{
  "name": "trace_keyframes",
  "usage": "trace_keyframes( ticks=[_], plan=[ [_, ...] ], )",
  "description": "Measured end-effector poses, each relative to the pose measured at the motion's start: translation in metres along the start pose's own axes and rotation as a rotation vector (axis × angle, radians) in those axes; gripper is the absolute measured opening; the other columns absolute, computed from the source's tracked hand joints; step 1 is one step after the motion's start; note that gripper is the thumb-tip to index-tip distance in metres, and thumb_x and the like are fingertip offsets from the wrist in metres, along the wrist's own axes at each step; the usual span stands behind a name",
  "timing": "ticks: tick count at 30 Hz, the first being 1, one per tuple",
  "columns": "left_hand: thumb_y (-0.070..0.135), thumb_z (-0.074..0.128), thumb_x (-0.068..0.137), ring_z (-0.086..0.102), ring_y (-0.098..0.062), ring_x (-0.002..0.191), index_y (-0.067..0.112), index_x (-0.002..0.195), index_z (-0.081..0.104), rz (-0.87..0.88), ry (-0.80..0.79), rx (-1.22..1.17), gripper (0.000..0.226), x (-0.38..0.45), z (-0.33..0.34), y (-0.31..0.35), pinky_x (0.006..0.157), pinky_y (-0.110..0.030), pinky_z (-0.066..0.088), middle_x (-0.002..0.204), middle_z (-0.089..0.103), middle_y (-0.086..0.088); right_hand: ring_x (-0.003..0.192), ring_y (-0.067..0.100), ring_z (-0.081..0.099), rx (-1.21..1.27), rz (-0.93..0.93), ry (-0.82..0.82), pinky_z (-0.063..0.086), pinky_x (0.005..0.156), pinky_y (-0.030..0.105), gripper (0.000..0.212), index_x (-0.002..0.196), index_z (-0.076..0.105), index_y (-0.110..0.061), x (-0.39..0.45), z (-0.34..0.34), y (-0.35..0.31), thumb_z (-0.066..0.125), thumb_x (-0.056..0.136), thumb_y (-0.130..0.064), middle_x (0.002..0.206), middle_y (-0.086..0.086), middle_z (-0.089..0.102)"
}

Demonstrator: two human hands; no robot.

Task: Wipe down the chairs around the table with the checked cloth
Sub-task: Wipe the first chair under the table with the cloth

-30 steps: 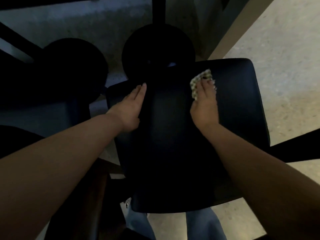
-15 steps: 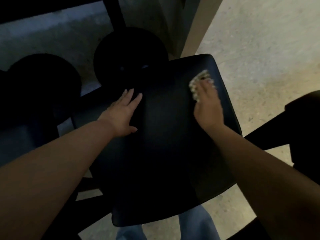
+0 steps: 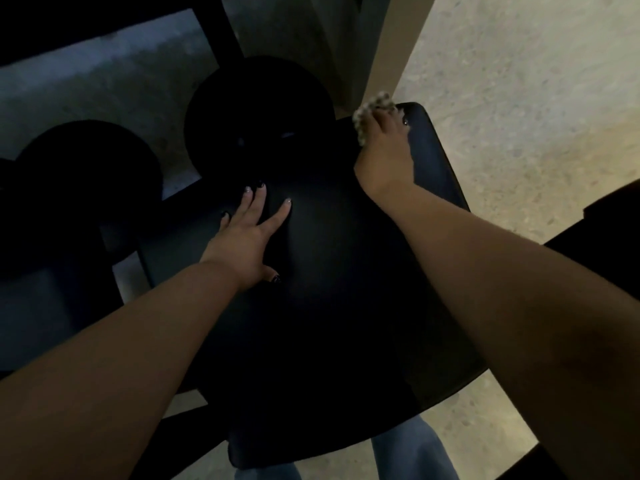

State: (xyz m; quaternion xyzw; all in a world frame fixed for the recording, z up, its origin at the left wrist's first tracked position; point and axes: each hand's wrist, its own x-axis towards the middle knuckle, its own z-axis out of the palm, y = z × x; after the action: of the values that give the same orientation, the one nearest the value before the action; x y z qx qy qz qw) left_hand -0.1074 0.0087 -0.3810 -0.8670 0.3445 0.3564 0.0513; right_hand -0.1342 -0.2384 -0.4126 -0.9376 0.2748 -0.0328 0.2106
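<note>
The left hand [image 3: 250, 237] lies flat on the dark seat of the chair [image 3: 332, 306], palm down, near the seat's left middle. Its fingers [image 3: 258, 202] are straight and fanned: three point away from the person close together, the forefinger splays off to the right, and the thumb tip shows tucked below the palm near the wrist. It holds nothing; it only presses on the seat. The right hand [image 3: 386, 150] reaches to the far right corner of the seat, where the cloth [image 3: 369, 110] is bunched under and ahead of its fingers. The checked fabric shows along the hand's left edge and past the fingertips, at the seat's far edge, just beside the pale table leg [image 3: 388, 43]. The right fingers lie stretched over the cloth, pressing it onto the seat; whether any of them curl round the fabric cannot be told, since the cloth hides their tips. One dark nail shows at the hand's right side, resting on the seat. Two round black stools [image 3: 258, 109] [image 3: 86, 168] stand beyond the chair to the left, in deep shadow. Blue trouser legs [image 3: 412, 452] show below the seat's near edge, over the speckled floor [image 3: 519, 98].
</note>
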Motion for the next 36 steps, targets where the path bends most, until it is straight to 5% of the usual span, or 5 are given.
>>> trace_keyframes(
  ticks=[6,17,26,30,36],
  plan=[
    [0.037,0.082,0.072,-0.025,-0.022,0.145,0.037,0.152,-0.011,0.011,0.018,0.002,0.123,-0.004,-0.001,0.001,0.12,-0.048,0.006,0.158,-0.029,-0.004,0.144,0.032,0.016,0.036,0.146,0.084,0.009,0.119,0.042,0.06,0.145,0.034,-0.004,-0.048,-0.001,0.015,0.045,0.087,-0.002,0.153,0.014,0.028],
    [0.048,0.059,0.091,-0.025,-0.03,0.145,0.029,0.154,-0.012,0.195,0.028,0.17,0.097,-0.024,0.01,-0.012,0.12,-0.052,0.01,0.157,-0.03,-0.009,0.144,0.03,0.016,0.002,0.797,0.307,0.008,0.119,0.038,0.063,0.147,0.028,-0.003,-0.207,0.003,0.051,0.044,0.087,-0.001,0.155,0.016,0.022],
    [0.049,0.084,0.065,-0.035,-0.035,0.14,0.034,0.15,-0.02,0.323,-0.124,0.316,0.135,-0.04,0.018,-0.026,0.116,-0.057,0.006,0.151,-0.041,-0.008,0.142,0.032,0.019,0.097,1.121,0.404,0.007,0.116,0.03,0.06,0.143,0.029,0.005,-0.242,0.0,0.041,0.046,0.086,0.0,0.151,0.021,0.026],
    [0.048,0.084,0.065,-0.035,-0.036,0.139,0.034,0.15,-0.02,0.299,-0.112,0.353,0.135,-0.038,0.024,-0.022,0.116,-0.058,0.007,0.15,-0.042,-0.01,0.141,0.034,0.02,0.07,1.028,0.328,0.013,0.118,0.038,0.06,0.144,0.027,-0.001,-0.201,0.01,0.01,0.046,0.087,-0.002,0.151,0.02,0.025],
    [0.048,0.085,0.064,-0.034,-0.034,0.14,0.035,0.15,-0.019,0.299,-0.105,0.344,0.136,-0.038,0.026,-0.026,0.116,-0.057,0.006,0.152,-0.04,-0.008,0.146,0.034,0.006,0.073,0.349,0.142,0.003,0.12,0.038,0.066,0.146,0.025,0.002,-0.151,0.053,-0.081,0.047,0.084,0.001,0.155,0.019,0.019]
  ],
)
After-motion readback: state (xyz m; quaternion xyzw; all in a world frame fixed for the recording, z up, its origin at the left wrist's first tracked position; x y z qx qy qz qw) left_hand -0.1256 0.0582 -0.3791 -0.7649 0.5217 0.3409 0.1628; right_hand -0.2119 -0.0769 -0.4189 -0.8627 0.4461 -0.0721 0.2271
